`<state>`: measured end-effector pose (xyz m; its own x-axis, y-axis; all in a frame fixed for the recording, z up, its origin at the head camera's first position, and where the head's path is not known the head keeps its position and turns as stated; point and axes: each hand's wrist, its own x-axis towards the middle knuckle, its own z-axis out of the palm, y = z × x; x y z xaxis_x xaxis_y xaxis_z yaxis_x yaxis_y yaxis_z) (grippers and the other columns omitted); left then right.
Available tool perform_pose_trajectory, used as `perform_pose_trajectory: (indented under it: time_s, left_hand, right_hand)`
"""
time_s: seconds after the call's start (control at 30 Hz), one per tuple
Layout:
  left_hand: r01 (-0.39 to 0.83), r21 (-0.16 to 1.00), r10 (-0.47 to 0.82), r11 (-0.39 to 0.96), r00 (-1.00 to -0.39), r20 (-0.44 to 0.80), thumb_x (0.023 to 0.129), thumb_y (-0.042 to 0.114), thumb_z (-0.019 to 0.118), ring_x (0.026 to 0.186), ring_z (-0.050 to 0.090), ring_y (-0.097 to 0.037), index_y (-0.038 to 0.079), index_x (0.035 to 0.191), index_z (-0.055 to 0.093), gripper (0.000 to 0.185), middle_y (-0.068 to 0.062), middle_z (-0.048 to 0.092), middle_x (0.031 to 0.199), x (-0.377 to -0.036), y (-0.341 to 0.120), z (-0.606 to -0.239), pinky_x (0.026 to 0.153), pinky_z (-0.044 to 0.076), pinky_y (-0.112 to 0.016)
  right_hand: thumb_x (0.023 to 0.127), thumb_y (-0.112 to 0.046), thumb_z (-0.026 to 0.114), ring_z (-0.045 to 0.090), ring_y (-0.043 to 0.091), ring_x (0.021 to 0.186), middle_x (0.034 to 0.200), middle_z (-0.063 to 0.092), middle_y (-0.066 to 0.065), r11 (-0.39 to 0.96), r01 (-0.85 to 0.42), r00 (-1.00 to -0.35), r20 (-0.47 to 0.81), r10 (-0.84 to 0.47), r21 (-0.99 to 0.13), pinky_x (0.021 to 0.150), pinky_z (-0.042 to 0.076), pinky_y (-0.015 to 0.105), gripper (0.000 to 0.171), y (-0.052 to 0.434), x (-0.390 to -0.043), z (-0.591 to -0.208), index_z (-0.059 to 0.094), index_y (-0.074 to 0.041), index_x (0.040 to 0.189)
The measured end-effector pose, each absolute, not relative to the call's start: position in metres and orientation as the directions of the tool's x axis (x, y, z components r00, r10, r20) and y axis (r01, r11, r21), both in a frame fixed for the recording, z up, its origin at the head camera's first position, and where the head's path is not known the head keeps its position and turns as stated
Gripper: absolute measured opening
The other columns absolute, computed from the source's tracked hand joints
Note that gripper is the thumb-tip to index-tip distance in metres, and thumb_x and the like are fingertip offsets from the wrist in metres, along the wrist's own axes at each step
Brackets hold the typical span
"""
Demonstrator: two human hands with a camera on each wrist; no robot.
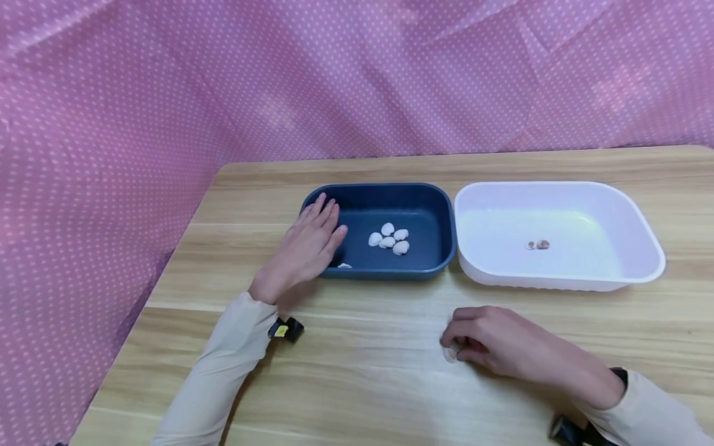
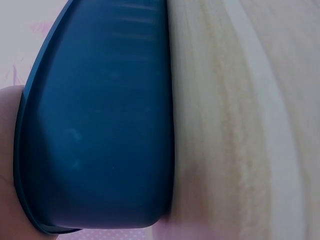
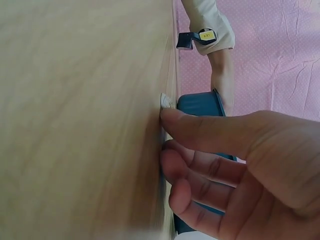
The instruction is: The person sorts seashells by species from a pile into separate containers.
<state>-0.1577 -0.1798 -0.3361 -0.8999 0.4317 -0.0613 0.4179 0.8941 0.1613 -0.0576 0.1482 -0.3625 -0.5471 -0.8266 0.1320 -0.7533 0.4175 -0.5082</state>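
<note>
My right hand [image 1: 504, 344] is low over the table front, thumb and fingers curled around a small pale seashell [image 1: 449, 354]. In the right wrist view the shell [image 3: 166, 101] shows at the thumb tip, close against the tabletop, while the index fingertip is hidden behind the thumb. My left hand [image 1: 304, 248] lies with straight fingers across the left end of a dark blue basin [image 1: 390, 272]. Inside that basin sits a cluster of several white ribbed shells [image 1: 387, 241], plus another white shell [image 1: 344, 266] by the near wall, close to the left thumb.
A white basin [image 1: 558, 282] stands right beside the blue one, holding two small brownish shells [image 1: 537, 244]. Both basins rest on a wood-grain table [image 1: 346, 371]. Pink dotted cloth [image 1: 357, 80] hangs behind it and along the left side.
</note>
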Motion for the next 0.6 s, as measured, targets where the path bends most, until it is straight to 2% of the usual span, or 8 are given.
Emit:
perform_pose_trajectory:
  time_s: [0.2,0.43,0.6]
  left_hand:
    - [0.414,0.164,0.428,0.896,-0.901,-0.065,0.105,0.044,0.015,0.147,-0.008,-0.022,-0.002,0.152,0.017,0.065,-0.015,0.011,0.16,-0.1573,-0.1802,-0.3365,0.119,-0.001,-0.038]
    - [0.415,0.165,0.428,0.895,-0.902,-0.056,0.105,0.044,0.016,0.147,-0.009,-0.022,-0.003,0.152,0.017,0.065,-0.015,0.011,0.16,-0.1581,-0.1788,-0.3377,0.119,-0.001,-0.039]
    - [0.418,0.153,0.429,0.895,-0.902,-0.05,0.106,0.042,0.017,0.147,-0.007,-0.023,-0.003,0.151,0.019,0.064,-0.015,0.012,0.16,-0.159,-0.1787,-0.3373,0.119,-0.001,-0.038]
  right_hand:
    - [0.08,-0.006,0.077,0.055,-0.004,0.078,0.093,0.061,-0.015,0.407,-0.753,-0.543,0.14,-0.828,-0.517,0.067,0.051,0.02,0.027,0.1478,-0.0558,-0.3632,0.071,-0.021,0.1]
    - [0.081,-0.008,0.076,0.056,-0.003,0.081,0.093,0.061,-0.017,0.382,-0.768,-0.52,0.151,-0.841,-0.514,0.068,0.05,0.019,0.024,0.149,-0.0556,-0.364,0.071,-0.025,0.096]
    - [0.082,-0.008,0.075,0.055,-0.004,0.082,0.096,0.059,-0.016,0.308,-0.802,-0.452,0.183,-0.873,-0.512,0.07,0.048,0.015,0.028,0.1474,-0.0536,-0.366,0.071,-0.026,0.103]
